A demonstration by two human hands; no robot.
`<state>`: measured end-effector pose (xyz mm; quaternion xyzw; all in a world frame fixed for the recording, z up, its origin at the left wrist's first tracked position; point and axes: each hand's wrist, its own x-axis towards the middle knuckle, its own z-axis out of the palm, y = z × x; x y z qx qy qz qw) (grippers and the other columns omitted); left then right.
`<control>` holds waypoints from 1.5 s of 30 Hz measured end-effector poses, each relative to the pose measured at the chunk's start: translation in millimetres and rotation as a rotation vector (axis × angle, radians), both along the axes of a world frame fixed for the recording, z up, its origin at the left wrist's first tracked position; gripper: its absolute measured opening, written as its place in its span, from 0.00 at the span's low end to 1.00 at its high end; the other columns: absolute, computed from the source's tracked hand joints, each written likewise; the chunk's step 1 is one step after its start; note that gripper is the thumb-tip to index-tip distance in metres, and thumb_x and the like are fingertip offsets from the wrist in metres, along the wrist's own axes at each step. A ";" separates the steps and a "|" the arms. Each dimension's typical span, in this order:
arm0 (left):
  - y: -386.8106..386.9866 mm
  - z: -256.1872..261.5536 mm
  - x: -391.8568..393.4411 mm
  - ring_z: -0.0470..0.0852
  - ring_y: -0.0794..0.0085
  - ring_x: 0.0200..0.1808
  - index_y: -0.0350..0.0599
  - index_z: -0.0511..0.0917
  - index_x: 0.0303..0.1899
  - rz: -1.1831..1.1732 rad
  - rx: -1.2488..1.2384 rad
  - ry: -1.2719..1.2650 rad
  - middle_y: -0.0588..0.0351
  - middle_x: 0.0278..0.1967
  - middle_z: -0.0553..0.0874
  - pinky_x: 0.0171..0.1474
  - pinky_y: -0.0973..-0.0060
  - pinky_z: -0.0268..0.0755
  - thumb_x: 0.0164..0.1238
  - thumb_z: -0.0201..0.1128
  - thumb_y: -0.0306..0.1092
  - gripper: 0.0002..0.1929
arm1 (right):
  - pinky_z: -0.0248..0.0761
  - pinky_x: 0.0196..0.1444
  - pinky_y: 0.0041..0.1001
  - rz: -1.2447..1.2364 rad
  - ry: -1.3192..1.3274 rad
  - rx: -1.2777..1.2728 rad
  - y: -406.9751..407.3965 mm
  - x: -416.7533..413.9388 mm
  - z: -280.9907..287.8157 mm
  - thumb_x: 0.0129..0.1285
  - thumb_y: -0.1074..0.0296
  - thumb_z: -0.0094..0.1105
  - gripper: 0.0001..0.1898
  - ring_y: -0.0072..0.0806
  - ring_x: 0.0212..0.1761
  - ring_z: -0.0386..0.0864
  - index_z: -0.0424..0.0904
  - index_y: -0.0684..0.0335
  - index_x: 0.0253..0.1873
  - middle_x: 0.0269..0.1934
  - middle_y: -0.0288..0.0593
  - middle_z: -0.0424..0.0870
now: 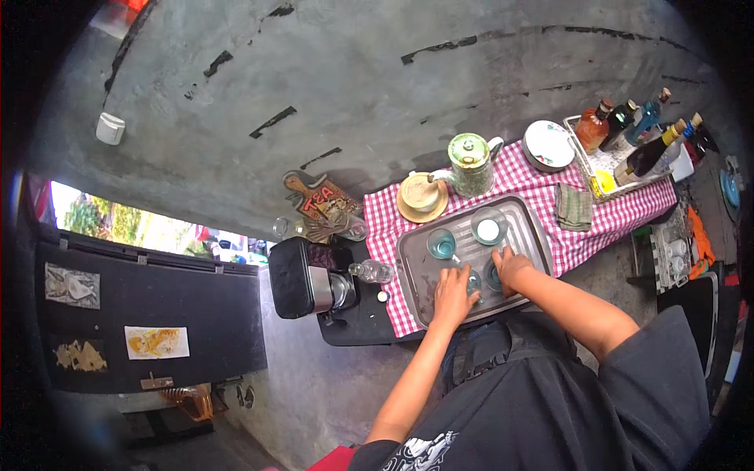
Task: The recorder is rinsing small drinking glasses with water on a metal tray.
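Observation:
A brown ribbed tray [419, 277] lies in front of me on a red-and-white checked cloth. My left hand [455, 296] is curled over a clear bluish glass cup [473, 279] near the tray's front, largely covering it. Beside it, my right hand [510, 269] has its fingers at the rim and side of another glass cup [492, 275]. Behind them stand a blue-tinted glass cup [442, 243] and a wider glass [488, 228] with something white in it. Both hands partly hide the cups they grip.
Behind the tray stand a green patterned teapot [470, 165] and a cup on a saucer [421, 197]. Stacked bowls [548, 146], a folded cloth [574, 207] and a bottle basket [607, 187] are rightward. Leftward are a glass bottle [372, 271] and a black coffee maker [294, 279].

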<state>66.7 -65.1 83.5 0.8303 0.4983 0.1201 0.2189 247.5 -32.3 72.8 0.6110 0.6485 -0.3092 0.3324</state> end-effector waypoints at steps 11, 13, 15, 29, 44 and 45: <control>1.1 6.1 -5.5 0.73 0.50 0.60 0.39 0.74 0.62 0.036 -0.079 0.037 0.44 0.52 0.79 0.61 0.58 0.70 0.52 0.76 0.36 0.34 | 0.73 0.64 0.37 -0.029 -0.047 -0.019 -1.3 -11.1 5.1 0.44 0.49 0.81 0.65 0.50 0.71 0.69 0.39 0.59 0.80 0.72 0.56 0.59; 1.0 3.1 -2.7 0.73 0.50 0.60 0.39 0.74 0.62 0.015 -0.089 0.015 0.44 0.53 0.79 0.61 0.57 0.70 0.52 0.76 0.36 0.34 | 0.73 0.62 0.53 -0.068 -0.040 -0.013 -3.1 -6.1 -10.6 0.49 0.55 0.80 0.62 0.61 0.69 0.68 0.37 0.51 0.80 0.75 0.53 0.53; 9.3 -2.7 -1.8 0.73 0.50 0.59 0.39 0.74 0.63 0.045 -0.044 -0.002 0.44 0.52 0.78 0.61 0.58 0.70 0.51 0.76 0.36 0.35 | 0.73 0.62 0.53 -0.055 -0.035 0.016 8.7 -5.2 -10.9 0.49 0.55 0.79 0.62 0.61 0.69 0.68 0.36 0.51 0.81 0.75 0.54 0.53; 1.2 -9.6 -1.2 0.75 0.52 0.54 0.42 0.75 0.61 -0.037 0.035 -0.039 0.46 0.47 0.79 0.56 0.57 0.71 0.48 0.78 0.36 0.35 | 0.71 0.63 0.55 -0.053 -0.127 -0.075 3.5 -14.2 4.6 0.48 0.50 0.80 0.66 0.59 0.72 0.64 0.33 0.53 0.81 0.76 0.58 0.51; 7.0 -5.9 -3.5 0.74 0.51 0.56 0.40 0.74 0.63 0.028 -0.009 0.000 0.46 0.49 0.79 0.58 0.58 0.71 0.49 0.77 0.36 0.36 | 0.74 0.62 0.47 0.033 -0.090 -0.049 5.1 -13.1 13.7 0.51 0.49 0.76 0.64 0.60 0.68 0.69 0.31 0.58 0.81 0.74 0.63 0.52; 6.0 -5.6 -3.0 0.74 0.51 0.56 0.40 0.74 0.63 0.042 -0.013 0.000 0.46 0.49 0.79 0.58 0.58 0.71 0.49 0.77 0.36 0.36 | 0.74 0.61 0.47 0.019 -0.079 -0.048 4.4 -11.7 13.0 0.51 0.50 0.76 0.64 0.61 0.68 0.70 0.31 0.58 0.81 0.74 0.64 0.52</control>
